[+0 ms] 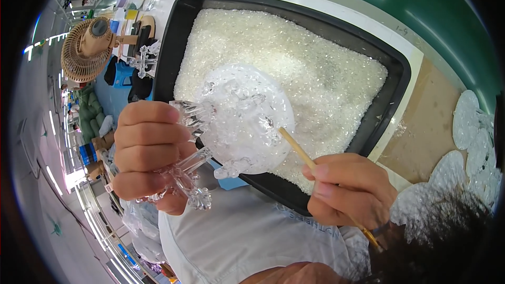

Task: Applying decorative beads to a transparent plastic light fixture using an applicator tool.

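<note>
My left hand (152, 158) is closed around a clear, branched plastic piece (192, 179) with faceted, snowflake-like arms. Joined to it or right behind it is a round, clear disc (247, 142) with raised, glassy shapes on its face; the fingers hide where they meet. Pinched between the thumb and fingers of my right hand (350, 189) is a thin wooden stick (297, 147). Its upper end reaches the right edge of the disc, though I cannot tell whether it touches. The stick's other end, yellowish-brown, shows below the hand.
Beneath the disc, a black tray (400, 79) holds a thick layer of clear, glittering granules (326, 73). A tan fan (87, 50) stands to the left, near another clear branched piece (147, 58). Several clear discs (465, 118) lie at the right. A green surface (421, 0) runs along the far side.
</note>
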`<state>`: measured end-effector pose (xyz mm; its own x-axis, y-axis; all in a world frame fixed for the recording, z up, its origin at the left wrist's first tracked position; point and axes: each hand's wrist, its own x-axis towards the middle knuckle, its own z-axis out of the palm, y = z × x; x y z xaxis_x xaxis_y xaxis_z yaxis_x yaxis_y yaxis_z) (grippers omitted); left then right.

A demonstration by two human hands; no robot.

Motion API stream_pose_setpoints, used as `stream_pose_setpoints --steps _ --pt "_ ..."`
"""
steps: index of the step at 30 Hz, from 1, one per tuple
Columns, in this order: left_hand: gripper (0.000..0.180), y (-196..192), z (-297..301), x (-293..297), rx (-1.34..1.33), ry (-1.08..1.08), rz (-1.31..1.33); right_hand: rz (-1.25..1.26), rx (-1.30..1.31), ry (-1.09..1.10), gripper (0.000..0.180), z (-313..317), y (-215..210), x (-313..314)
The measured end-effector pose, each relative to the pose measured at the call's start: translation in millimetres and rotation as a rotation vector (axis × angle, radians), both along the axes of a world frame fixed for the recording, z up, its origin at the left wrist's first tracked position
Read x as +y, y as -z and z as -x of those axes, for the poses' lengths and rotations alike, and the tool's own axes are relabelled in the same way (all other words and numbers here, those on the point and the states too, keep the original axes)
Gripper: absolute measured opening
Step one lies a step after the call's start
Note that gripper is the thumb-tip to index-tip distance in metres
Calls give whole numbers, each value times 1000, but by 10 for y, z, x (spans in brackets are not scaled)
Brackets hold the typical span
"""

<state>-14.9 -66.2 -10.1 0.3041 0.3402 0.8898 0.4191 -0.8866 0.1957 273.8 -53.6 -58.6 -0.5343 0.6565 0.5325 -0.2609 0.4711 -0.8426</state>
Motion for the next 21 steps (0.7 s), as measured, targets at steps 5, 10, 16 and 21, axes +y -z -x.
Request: stream_pose_setpoints --steps 5,10,16,21 --pt "35 -13 -22 11 1 15 -10 -36 2 93 35 73 41 -66" --pt "35 -19 -5 38 32 56 -14 -19 -3 90 31 65 49 -71" --pt "35 -39 -4 45 55 124 -33 -56 29 145 30 129 53 -55" --pt "35 -44 17 58 116 177 -30 -52 -64 109 31 160 -28 -13"
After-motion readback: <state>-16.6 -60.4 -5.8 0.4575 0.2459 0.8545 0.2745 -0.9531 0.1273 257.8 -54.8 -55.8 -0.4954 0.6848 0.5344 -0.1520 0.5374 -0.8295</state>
